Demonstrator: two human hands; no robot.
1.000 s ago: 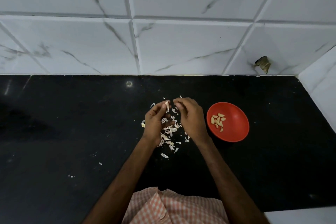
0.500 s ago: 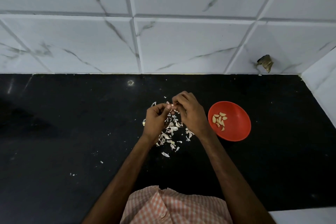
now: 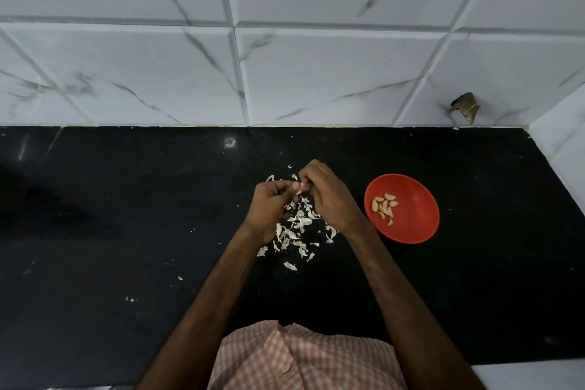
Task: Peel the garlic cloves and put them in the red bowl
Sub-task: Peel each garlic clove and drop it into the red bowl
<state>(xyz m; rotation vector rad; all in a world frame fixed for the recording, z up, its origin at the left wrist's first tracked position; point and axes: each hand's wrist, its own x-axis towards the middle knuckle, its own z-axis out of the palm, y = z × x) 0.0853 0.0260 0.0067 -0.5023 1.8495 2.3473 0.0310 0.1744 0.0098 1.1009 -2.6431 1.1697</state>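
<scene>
Landmark: red bowl (image 3: 421, 222), standing upright on the black table (image 3: 126, 215).
Clove in work: garlic clove (image 3: 299, 188), held above the table a short way left of the red bowl, between the two hands. Only a small pale part shows; fingers hide the rest.
Left hand: left hand (image 3: 269, 204), the farther from the red bowl. Fingers curled, thumb and forefinger pinching the clove.
Right hand: right hand (image 3: 329, 196), the nearer to the red bowl. Fingers bent in over the clove, pinching at it; whether they hold skin or flesh cannot be told.
Peeled stock: peeled cloves (image 3: 384, 207), a small cluster inside the red bowl, on its left half.
Waste: loose skins (image 3: 296, 231), scattered on the table left of the red bowl, below and between the hands.
Step, as judged: skin being stripped; this clove is not yet in the bowl.
Handling, as judged: very light and small, firm but easily bruised by a nail. The skin is dry and papery and tears off in flakes. Bared flesh is likely tacky.
Hold, as judged: pinch across the broad middle with one hand and lift the skin from an end with the other.
Risk, as judged: the clove may slip out of the pinch, and flakes clinging to fingers may ride into the bowl.
</scene>
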